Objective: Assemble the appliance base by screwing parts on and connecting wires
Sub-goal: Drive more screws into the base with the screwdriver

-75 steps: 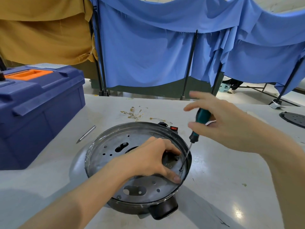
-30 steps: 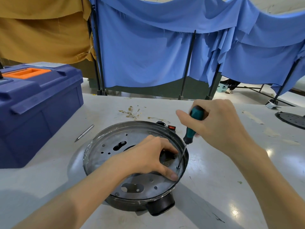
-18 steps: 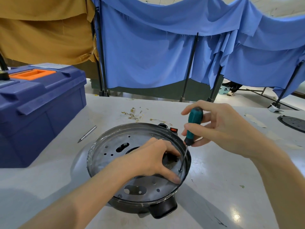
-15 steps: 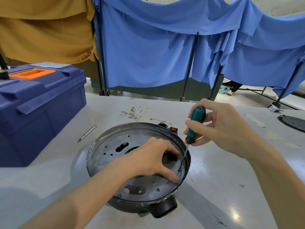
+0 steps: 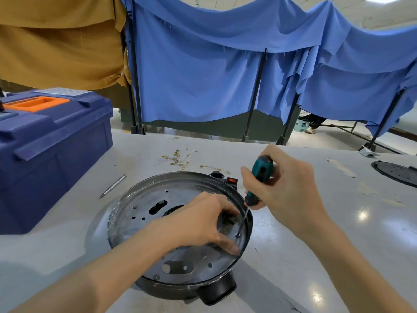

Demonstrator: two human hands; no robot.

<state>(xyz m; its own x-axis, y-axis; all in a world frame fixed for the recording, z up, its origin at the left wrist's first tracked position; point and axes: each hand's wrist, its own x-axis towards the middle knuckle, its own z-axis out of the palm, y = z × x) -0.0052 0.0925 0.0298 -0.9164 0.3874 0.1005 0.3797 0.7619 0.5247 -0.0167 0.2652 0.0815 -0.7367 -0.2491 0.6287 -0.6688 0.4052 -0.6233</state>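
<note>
Head view. Noting bare table (image 5: 316, 256) running wide right of appliance base (image 5: 171, 177) and in front of it. Logging blue toolbox (image 5: 52, 154) standing well left of base, metal pin (image 5: 113, 185) lying between them, wire scraps (image 5: 178, 158) behind base, black disc (image 5: 397, 175) far right. Recording base lying upturned mid-table, perforated metal plate facing up, red switch (image 5: 232, 180) at far rim. Observing left hand (image 5: 196, 224) bracing plate, thumb flat, fingers curling at a dark opening; right hand (image 5: 286, 188) gripping screwdriver (image 5: 259, 177), tip sitting on screw (image 5: 238, 235) near right rim.

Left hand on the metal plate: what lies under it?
Under the left hand only the perforated metal plate shows, with a dark opening past the fingers. What the hand covers cannot be seen.
</note>
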